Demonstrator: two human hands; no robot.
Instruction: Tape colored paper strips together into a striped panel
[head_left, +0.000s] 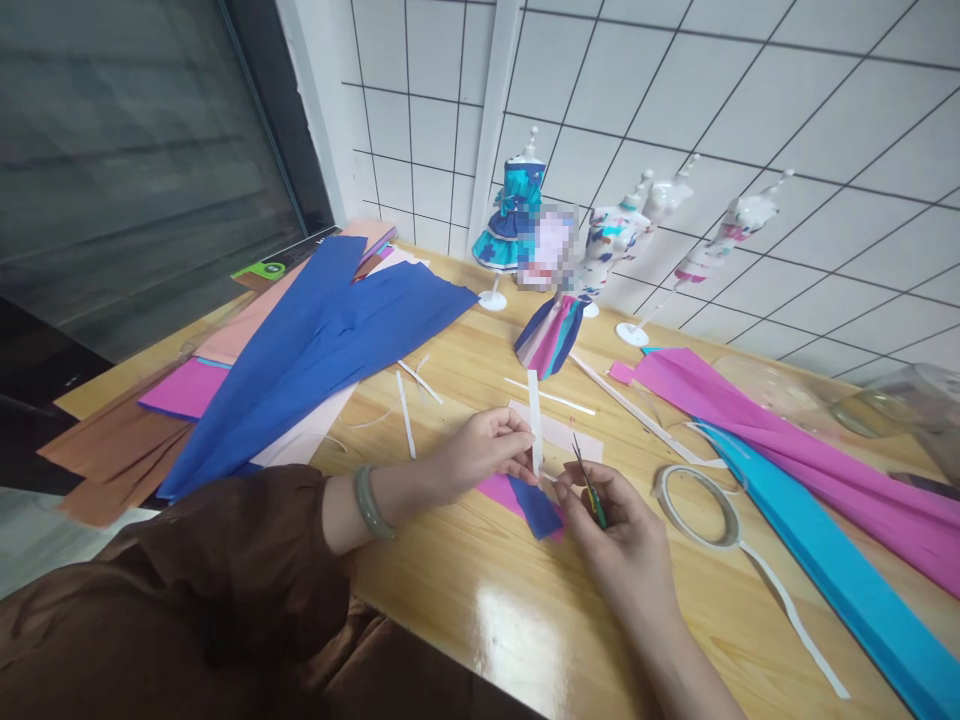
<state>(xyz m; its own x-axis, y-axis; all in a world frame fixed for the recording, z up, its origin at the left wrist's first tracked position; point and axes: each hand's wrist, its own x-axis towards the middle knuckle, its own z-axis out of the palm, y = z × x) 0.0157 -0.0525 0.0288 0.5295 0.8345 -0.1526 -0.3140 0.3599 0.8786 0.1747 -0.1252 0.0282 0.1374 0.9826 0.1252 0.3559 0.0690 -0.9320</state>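
Observation:
My left hand [491, 445] is closed, thumb and fingers pinching a narrow white strip of tape [535, 420] that stands upright above the table. Close beside it, my right hand [619, 520] holds small scissors [592, 490] with a green and yellow handle, their thin dark blades pointing up and away. Its thumb and forefinger also pinch a small pale end near the strip's bottom; I cannot tell whether the two are joined. Below the hands lie a dark blue crepe paper piece [536, 508] and a pink piece [501, 492], partly hidden. A striped paper skirt [553, 335] stands just beyond.
A tape roll [697, 507] lies right, its loose end trailing. Pink crepe paper [787, 440] and turquoise crepe paper [832, 590] stretch along the right. Blue crepe paper [315, 340] covers the left. Small dress forms [619, 235] stand near the tiled wall [675, 80].

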